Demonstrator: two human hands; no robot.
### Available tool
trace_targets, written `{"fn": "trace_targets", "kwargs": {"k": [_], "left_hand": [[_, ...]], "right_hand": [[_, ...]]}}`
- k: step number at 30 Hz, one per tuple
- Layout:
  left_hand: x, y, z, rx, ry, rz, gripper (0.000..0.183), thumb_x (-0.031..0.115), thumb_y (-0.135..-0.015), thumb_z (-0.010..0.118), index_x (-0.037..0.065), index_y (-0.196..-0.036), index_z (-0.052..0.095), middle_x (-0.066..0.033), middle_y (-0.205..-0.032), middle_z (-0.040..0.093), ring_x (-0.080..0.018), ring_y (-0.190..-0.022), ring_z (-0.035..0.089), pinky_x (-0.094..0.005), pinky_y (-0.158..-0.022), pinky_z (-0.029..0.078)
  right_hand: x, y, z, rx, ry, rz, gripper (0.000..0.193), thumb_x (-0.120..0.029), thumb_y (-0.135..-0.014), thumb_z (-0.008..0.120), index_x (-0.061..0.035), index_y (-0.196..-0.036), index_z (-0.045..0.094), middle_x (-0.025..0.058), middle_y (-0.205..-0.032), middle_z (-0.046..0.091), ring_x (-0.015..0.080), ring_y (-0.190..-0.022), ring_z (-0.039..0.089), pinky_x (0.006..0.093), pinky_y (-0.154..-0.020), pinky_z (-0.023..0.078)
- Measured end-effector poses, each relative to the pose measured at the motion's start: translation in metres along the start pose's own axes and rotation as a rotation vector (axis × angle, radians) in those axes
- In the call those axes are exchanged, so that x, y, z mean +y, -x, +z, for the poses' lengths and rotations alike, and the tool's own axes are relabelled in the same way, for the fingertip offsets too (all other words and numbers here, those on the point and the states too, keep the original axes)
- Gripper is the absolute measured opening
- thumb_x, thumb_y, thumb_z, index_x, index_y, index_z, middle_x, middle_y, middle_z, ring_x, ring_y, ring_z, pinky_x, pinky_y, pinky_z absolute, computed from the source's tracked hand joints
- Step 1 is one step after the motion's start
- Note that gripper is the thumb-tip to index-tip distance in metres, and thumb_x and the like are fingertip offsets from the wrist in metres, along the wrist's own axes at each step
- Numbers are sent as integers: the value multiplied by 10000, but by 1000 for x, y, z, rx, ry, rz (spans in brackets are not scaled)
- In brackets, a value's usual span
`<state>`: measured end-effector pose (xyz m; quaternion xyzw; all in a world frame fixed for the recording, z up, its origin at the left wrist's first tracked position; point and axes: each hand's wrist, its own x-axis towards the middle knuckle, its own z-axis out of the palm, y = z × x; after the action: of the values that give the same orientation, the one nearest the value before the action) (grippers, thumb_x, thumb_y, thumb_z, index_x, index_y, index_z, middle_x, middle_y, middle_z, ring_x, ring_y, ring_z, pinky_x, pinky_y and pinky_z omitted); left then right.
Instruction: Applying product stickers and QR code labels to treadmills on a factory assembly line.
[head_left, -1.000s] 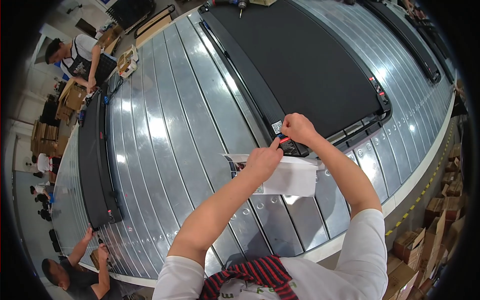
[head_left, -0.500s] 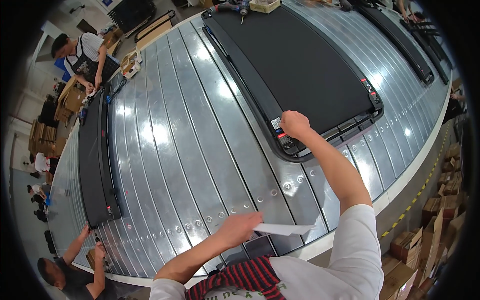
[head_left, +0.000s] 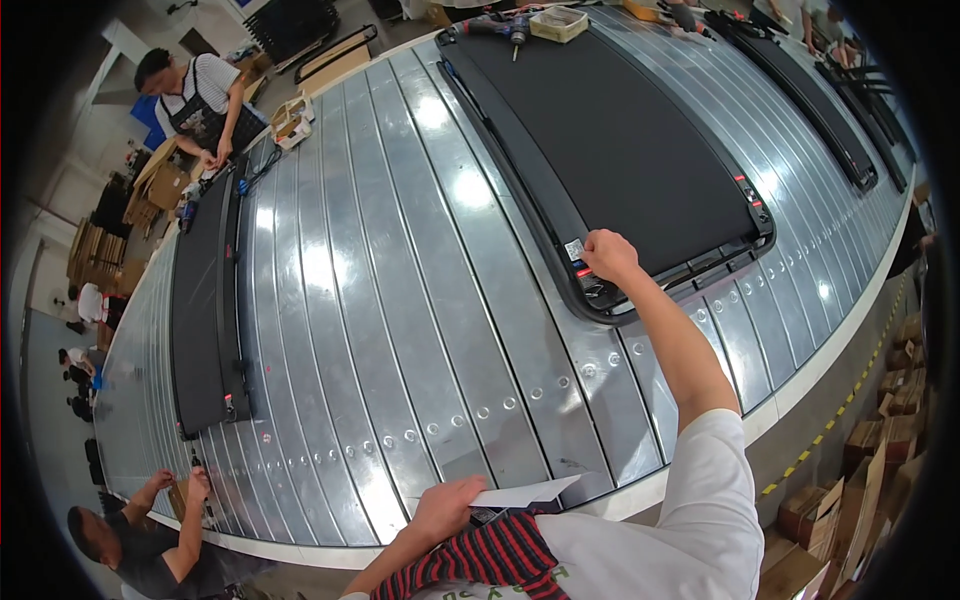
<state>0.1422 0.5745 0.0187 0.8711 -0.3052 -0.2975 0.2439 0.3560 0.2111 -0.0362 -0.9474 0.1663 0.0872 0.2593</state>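
Observation:
My right hand (head_left: 610,255) is curled closed over the near left corner of a black framed panel (head_left: 610,110), right beside a small white label (head_left: 573,250) with a square code. Whether anything is pinched in those fingers is hidden. A white sheet (head_left: 530,494) sticks out from my left hand (head_left: 448,507), which is closed on its left end near the table's front edge, close to my body. Red stickers (head_left: 585,272) mark the frame's near corners.
A cordless drill (head_left: 518,36) and a small parts tray (head_left: 559,24) rest on the panel's far end. Another black panel (head_left: 205,300) lies to the left on the ribbed metal table (head_left: 350,260). Co-workers stand at far left and lower left; cardboard boxes (head_left: 815,510) are at right.
My left hand has drawn back toward my body with the sheet. My right hand stays at the label. The view has shifted slightly, and the lower-left co-worker's hands have moved away from the left panel.

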Motion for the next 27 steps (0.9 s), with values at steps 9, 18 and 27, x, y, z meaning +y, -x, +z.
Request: {"fn": "trace_targets", "kwargs": {"k": [9,18,27], "left_hand": [[4,73,17,131,-52,-77,272,67,-675,515,120,-940,485,-78,-936,545,-271,-839,544,-330,-678,449],[28,143,59,277,-83,-185,337,9,-644,502,105,-967,518,-98,-975,566,-286,-837,559,-333,-705,463],[63,176,118,426,-41,-404,384,-39,-669,413,107,-1006,524,-128,-1020,550,-310,-914,525,-378,-756,435]], "right_hand": [[-6,16,27,227,-59,22,146,-94,-705,479,-72,-803,586,146,-891,570,306,-869,541,388,-744,432],[10,19,39,320,-141,47,140,-68,-694,490,-64,-802,579,140,-900,554,292,-873,535,370,-752,431],[19,4,38,320,-166,-45,118,-104,-655,538,-61,-754,586,139,-824,588,292,-844,547,362,-728,435]]}}
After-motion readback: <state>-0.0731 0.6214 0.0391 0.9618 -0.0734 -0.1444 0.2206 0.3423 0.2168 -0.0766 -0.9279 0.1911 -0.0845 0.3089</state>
